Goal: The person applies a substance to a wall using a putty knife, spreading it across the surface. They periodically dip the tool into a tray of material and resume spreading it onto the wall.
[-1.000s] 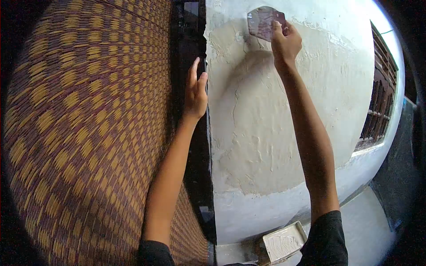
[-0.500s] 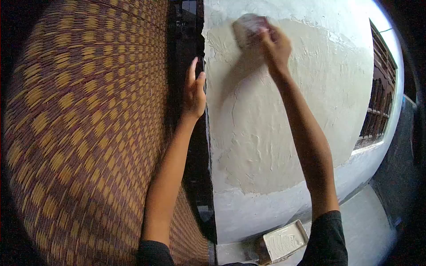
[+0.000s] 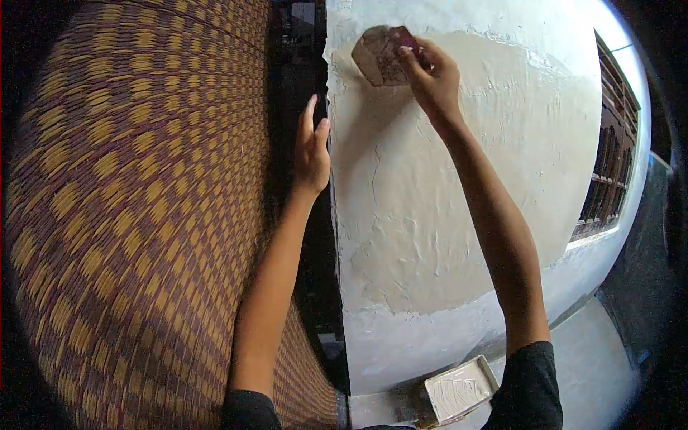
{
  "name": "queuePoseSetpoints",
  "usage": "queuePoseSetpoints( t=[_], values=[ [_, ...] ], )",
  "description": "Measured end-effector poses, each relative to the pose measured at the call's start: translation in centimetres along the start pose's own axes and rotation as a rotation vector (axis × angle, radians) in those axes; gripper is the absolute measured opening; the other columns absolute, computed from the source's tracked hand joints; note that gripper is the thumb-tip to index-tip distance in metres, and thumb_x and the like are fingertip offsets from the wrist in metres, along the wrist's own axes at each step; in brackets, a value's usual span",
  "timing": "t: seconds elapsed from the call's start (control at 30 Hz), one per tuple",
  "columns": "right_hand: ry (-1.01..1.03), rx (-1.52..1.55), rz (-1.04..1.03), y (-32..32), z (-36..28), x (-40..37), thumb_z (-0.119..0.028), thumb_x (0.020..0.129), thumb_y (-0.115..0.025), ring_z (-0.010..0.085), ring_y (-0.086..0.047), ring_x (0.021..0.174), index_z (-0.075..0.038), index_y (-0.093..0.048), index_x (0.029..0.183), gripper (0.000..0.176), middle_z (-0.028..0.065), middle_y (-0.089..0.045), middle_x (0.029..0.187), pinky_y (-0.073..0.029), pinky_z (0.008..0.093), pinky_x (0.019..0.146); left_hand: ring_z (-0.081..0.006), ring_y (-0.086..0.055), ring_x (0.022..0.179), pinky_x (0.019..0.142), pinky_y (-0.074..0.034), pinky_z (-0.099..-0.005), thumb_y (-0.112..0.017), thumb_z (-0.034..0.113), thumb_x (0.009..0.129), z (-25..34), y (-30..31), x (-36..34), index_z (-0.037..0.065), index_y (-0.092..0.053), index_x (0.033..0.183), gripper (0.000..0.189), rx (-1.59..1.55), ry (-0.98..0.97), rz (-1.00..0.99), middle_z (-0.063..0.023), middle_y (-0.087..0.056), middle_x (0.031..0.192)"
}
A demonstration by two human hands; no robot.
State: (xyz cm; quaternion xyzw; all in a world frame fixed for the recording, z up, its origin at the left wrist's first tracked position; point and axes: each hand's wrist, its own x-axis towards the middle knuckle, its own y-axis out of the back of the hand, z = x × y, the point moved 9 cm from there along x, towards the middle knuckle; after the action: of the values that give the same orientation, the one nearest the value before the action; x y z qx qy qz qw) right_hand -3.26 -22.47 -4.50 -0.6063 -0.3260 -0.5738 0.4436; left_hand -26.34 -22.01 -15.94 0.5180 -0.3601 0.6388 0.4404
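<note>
My right hand [image 3: 435,75] grips a flat, smeared scraper [image 3: 380,57] by its dark red handle, near the upper left of the wall [image 3: 444,201]. A wide beige coat with ridges and streaks covers the middle of that whitish wall. Fingers apart and pointing up, my left hand [image 3: 313,154] is at the wall's left edge, beside the dark gap, and holds nothing. Whether its palm touches the edge I cannot tell.
A woven brown and yellow mat [image 3: 143,201] hangs on the left. Below the wall, a tray [image 3: 459,390] of pale paste sits on the floor [image 3: 584,365]. A barred window [image 3: 613,154] is at the right.
My right hand has moved a little to the left with the scraper, whose blade now shows more clearly. My left hand has hardly moved.
</note>
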Motion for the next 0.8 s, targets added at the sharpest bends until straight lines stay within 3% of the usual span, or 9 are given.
queuePoseSetpoints(
  t=[0.13,0.2,0.27,0.3,0.43,0.53,0.6,0.73,0.8],
  values=[
    [-0.361,0.06,0.301,4.2,3.4,0.7,-0.02,0.087,-0.064,0.0262,-0.069,0.083,-0.001,-0.068,0.107,0.028,0.0177,-0.071,0.09,-0.053,0.0366,0.078,-0.0335,-0.029,0.14,0.116,-0.02,-0.0417,-0.034,0.037,0.099,-0.2,0.0,0.2,-0.004,-0.031,0.144,0.061,-0.004,-0.05,0.002,-0.0229,-0.032,0.149],
    [-0.353,0.037,0.324,3.8,2.3,0.3,-0.02,0.086,-0.065,0.026,-0.069,0.081,0.0,-0.069,0.105,0.027,0.0184,-0.071,0.089,-0.053,0.0363,0.077,-0.0337,-0.029,0.14,0.116,-0.02,-0.0422,-0.034,0.037,0.099,-0.2,-0.1,0.1,-0.003,-0.03,0.145,0.061,-0.005,-0.043,0.0,-0.0227,-0.032,0.15],
    [-0.093,0.129,0.048,0.2,-0.4,-0.2,-0.019,0.085,-0.065,0.0266,-0.07,0.08,0.001,-0.069,0.101,0.027,0.0179,-0.071,0.089,-0.053,0.0364,0.077,-0.0336,-0.029,0.14,0.116,-0.02,-0.0423,-0.034,0.037,0.099,0.2,0.0,0.0,-0.003,-0.03,0.145,0.061,0.016,0.005,-0.006,-0.0226,-0.032,0.15],
    [0.04,-0.031,0.001,-0.5,-0.6,-0.4,-0.018,0.09,-0.065,0.0133,-0.064,0.076,0.001,-0.067,0.109,0.027,0.0095,-0.07,0.089,-0.051,0.0271,0.07,-0.0335,-0.029,0.14,0.116,-0.02,-0.0424,-0.034,0.036,0.099,0.2,0.1,-0.1,-0.003,-0.03,0.145,0.061,0.037,0.056,-0.011,-0.0225,-0.032,0.15],
    [-0.46,-0.062,0.301,4.7,3.4,0.2,-0.016,0.09,-0.066,0.012,-0.064,0.08,0.0,-0.067,0.112,0.028,0.0098,-0.07,0.088,-0.05,0.0245,0.075,-0.0333,-0.029,0.14,0.116,-0.02,-0.0424,-0.034,0.037,0.099,0.4,0.2,-0.3,-0.003,-0.029,0.145,0.061,0.044,0.031,-0.013,-0.0225,-0.032,0.15],
    [-0.19,0.206,0.155,1.4,1.9,0.1,-0.021,0.089,-0.067,0.0133,-0.065,0.079,0.0,-0.068,0.11,0.03,0.0097,-0.071,0.087,-0.05,0.025,0.074,-0.0335,-0.029,0.14,0.116,-0.02,-0.0423,-0.034,0.038,0.098,0.5,0.0,-0.4,-0.003,-0.03,0.145,0.062,0.053,0.028,-0.011,-0.0228,-0.032,0.15],
    [-0.191,0.002,-0.035,0.4,-0.4,-0.7,-0.025,0.087,-0.068,0.0152,-0.065,0.079,0.0,-0.068,0.111,0.035,0.0103,-0.071,0.089,-0.051,0.0268,0.074,-0.0339,-0.029,0.14,0.116,-0.02,-0.0421,-0.034,0.038,0.098,1.1,-0.1,-0.6,-0.003,-0.03,0.145,0.062,0.017,0.016,-0.007,-0.0231,-0.032,0.15],
    [-0.422,-0.06,0.303,5.0,3.4,0.4,-0.024,0.087,-0.068,0.0161,-0.066,0.076,0.004,-0.068,0.106,0.033,0.0127,-0.07,0.089,-0.052,0.0278,0.068,-0.0341,-0.029,0.14,0.116,-0.02,-0.0417,-0.035,0.037,0.099,0.2,-0.2,-0.3,-0.004,-0.031,0.144,0.061,0.01,-0.022,0.022,-0.0235,-0.033,0.149],
    [-0.285,0.182,0.184,2.6,3.6,0.5,-0.022,0.089,-0.067,0.0153,-0.065,0.077,0.003,-0.067,0.108,0.032,0.0112,-0.07,0.089,-0.052,0.0277,0.071,-0.0338,-0.029,0.14,0.116,-0.02,-0.0416,-0.036,0.035,0.099,0.1,-0.3,-0.4,-0.005,-0.031,0.144,0.06,0.001,0.027,0.013,-0.0239,-0.033,0.149]
  ],
)
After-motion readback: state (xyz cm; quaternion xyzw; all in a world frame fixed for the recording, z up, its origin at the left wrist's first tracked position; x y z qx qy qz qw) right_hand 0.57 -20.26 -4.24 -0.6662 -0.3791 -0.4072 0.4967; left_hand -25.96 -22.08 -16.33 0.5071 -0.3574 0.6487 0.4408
